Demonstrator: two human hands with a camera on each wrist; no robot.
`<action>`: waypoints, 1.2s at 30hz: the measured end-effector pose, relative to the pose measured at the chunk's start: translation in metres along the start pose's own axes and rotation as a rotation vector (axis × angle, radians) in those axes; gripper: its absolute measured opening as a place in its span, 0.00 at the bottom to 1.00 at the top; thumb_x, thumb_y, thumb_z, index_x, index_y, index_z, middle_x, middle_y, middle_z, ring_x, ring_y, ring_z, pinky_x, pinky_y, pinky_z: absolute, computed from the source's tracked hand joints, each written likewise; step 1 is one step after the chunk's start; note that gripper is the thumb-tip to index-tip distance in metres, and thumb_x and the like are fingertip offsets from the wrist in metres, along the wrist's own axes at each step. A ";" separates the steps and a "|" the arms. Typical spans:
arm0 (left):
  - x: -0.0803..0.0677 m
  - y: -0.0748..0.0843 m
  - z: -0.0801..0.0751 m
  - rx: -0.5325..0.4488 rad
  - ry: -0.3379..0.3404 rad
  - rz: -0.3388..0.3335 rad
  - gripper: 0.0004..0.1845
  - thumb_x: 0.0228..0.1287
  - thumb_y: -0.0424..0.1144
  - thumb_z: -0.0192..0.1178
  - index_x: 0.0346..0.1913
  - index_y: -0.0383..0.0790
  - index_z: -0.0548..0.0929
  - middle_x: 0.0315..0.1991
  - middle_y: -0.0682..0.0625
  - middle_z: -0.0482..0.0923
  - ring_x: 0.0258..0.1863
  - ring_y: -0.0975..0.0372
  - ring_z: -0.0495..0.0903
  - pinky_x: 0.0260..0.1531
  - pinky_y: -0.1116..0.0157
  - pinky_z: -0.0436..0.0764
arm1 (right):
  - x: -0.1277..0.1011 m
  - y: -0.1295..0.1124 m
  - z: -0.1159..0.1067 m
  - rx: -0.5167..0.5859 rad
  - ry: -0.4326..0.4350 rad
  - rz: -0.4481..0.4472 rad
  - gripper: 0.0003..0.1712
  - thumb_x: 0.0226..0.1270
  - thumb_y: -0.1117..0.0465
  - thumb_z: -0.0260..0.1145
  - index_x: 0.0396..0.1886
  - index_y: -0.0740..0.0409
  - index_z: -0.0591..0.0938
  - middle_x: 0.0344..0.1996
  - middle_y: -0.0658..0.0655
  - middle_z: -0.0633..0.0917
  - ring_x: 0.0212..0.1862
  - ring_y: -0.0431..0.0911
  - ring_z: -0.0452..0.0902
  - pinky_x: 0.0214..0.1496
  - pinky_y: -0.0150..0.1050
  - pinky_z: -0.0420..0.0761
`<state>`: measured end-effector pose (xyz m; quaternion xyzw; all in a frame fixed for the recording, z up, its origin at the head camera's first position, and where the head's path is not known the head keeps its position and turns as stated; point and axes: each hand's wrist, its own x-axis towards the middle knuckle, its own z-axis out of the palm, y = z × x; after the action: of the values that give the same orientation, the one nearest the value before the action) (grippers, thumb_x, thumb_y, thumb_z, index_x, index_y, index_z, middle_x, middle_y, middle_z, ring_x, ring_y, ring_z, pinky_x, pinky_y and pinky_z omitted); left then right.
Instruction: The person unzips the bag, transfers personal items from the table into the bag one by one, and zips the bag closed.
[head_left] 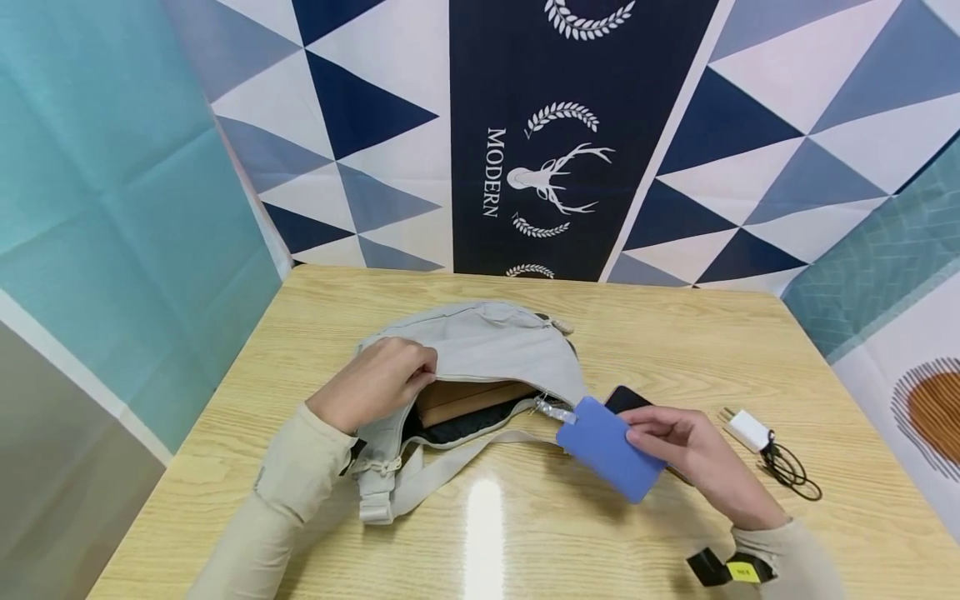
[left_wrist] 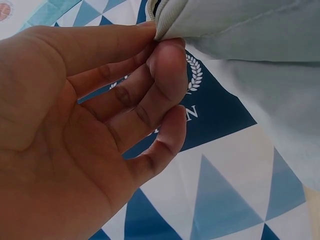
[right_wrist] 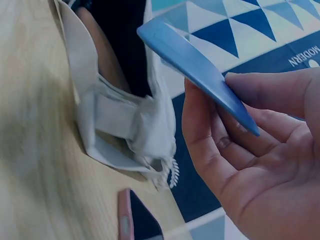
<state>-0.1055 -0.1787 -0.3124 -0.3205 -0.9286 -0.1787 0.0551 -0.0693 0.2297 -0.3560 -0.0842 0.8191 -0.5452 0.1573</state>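
Observation:
A light grey zip bag (head_left: 495,337) lies on the table with its mouth open towards me. My left hand (head_left: 382,375) pinches the zippered upper edge between thumb and fingers, lifting it; the left wrist view shows that zipper edge (left_wrist: 170,20) at the fingertips. Inside the bag sits a brown, flat-sided item (head_left: 465,404), partly hidden by the fabric. To the right, my right hand (head_left: 678,442) holds a flat blue card holder (head_left: 611,450) between thumb and fingers, tilted above the table beside the bag's opening. A clear strip (head_left: 555,412) shows at the holder's upper corner.
A dark phone (head_left: 626,398) lies behind the card holder, mostly covered in the head view. Further right are a white plug charger (head_left: 747,431) and a coiled black cable (head_left: 787,471). The bag's strap (head_left: 450,475) loops along its front. Patterned cloth (head_left: 375,167) hangs behind the table.

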 end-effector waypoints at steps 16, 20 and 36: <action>0.003 0.001 0.003 0.030 0.012 0.014 0.08 0.66 0.29 0.64 0.30 0.44 0.83 0.26 0.55 0.80 0.23 0.68 0.74 0.27 0.69 0.75 | 0.009 -0.001 0.057 0.173 -0.227 0.069 0.22 0.72 0.59 0.64 0.57 0.71 0.76 0.39 0.52 0.86 0.38 0.39 0.80 0.43 0.34 0.78; 0.003 0.000 0.004 0.037 0.014 0.017 0.08 0.65 0.30 0.65 0.29 0.44 0.83 0.25 0.55 0.79 0.22 0.68 0.74 0.27 0.69 0.75 | 0.011 -0.002 0.072 0.240 -0.191 0.084 0.23 0.70 0.60 0.65 0.57 0.73 0.76 0.36 0.50 0.85 0.38 0.38 0.78 0.44 0.33 0.78; 0.002 -0.001 0.003 0.050 0.020 0.023 0.09 0.65 0.29 0.65 0.28 0.44 0.82 0.24 0.55 0.79 0.21 0.68 0.72 0.26 0.69 0.74 | 0.022 -0.002 0.106 0.531 -0.333 0.059 0.29 0.67 0.69 0.66 0.63 0.75 0.68 0.38 0.52 0.89 0.35 0.37 0.81 0.39 0.32 0.80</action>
<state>-0.1081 -0.1770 -0.3148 -0.3279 -0.9284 -0.1581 0.0744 -0.0530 0.1300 -0.3956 -0.1044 0.6132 -0.7140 0.3215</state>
